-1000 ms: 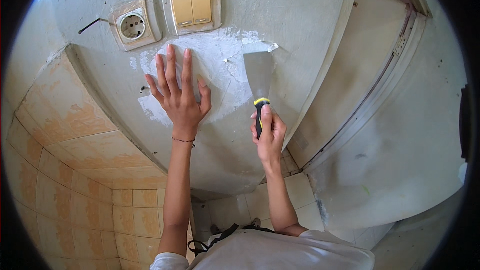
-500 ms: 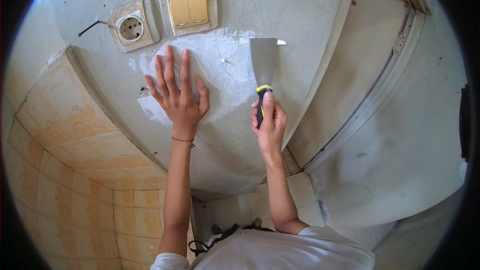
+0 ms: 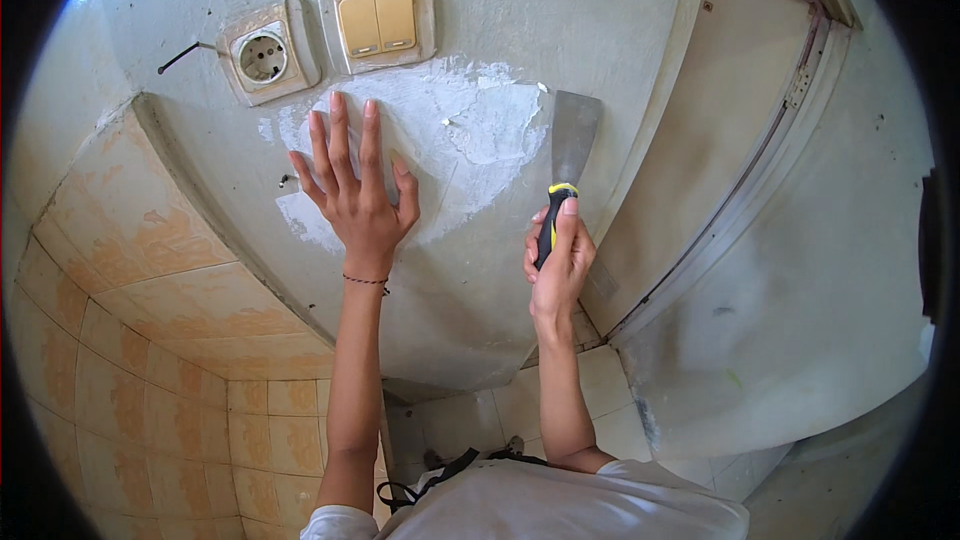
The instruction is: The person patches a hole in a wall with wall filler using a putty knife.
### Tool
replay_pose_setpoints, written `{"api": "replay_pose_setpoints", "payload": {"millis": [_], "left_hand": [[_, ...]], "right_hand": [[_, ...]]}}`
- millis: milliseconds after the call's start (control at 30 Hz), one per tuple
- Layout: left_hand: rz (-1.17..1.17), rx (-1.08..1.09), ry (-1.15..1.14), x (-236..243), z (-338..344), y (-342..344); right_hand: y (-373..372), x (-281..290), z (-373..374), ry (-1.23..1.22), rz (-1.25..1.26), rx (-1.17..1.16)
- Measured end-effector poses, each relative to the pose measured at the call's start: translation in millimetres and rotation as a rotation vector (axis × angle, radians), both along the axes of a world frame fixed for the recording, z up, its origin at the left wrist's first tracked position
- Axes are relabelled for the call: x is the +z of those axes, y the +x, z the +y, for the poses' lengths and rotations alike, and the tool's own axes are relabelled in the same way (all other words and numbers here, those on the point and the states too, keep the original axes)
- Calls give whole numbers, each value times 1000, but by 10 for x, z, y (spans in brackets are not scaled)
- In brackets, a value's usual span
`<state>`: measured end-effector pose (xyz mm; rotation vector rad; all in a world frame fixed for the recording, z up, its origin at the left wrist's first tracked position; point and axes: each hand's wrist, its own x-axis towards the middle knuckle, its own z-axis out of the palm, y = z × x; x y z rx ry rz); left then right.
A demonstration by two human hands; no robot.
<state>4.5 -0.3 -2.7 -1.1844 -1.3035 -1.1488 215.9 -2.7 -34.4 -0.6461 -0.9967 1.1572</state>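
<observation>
Right hand [image 3: 562, 262] grips the scraper [image 3: 575, 145], blade toward half past twelve, the patch [image 3: 490, 140] at eleven o'clock, left hand [image 3: 362, 195] splayed over it.

The patch [image 3: 490, 135] is white; right of it, the scraper [image 3: 570, 160] is grey, black and yellow; above it, the switch [image 3: 395, 18] is tan; left of it, tiles [image 3: 165, 190] are cream, blotched orange.

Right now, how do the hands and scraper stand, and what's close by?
Left hand open, spread on white patch. Right hand gripping scraper, blade beside patch's right edge. Wall socket and double switch just above.
</observation>
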Motion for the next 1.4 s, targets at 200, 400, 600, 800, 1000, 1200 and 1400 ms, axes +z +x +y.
{"api": "replay_pose_setpoints", "payload": {"millis": [200,400,600,800,1000,1200,1400], "left_hand": [[6,-3,6,13,-8,-5],[9,7,10,12,1,0],[9,-2,10,2,-5,-17],[6,6,9,6,1,3],[1,7,5,2,-8,-13],[3,7,0,9,-12,-3],[4,6,-2,2,-5,2]], "right_hand": [[98,110,110,114,-156,-141],[129,44,154,159,-361,-1],[56,51,169,122,-175,-56],[53,49,157,105,-160,-2],[39,50,149,128,-223,7],[-46,-11,102,143,-287,74],[-9,-19,120,59,-166,27]]}}
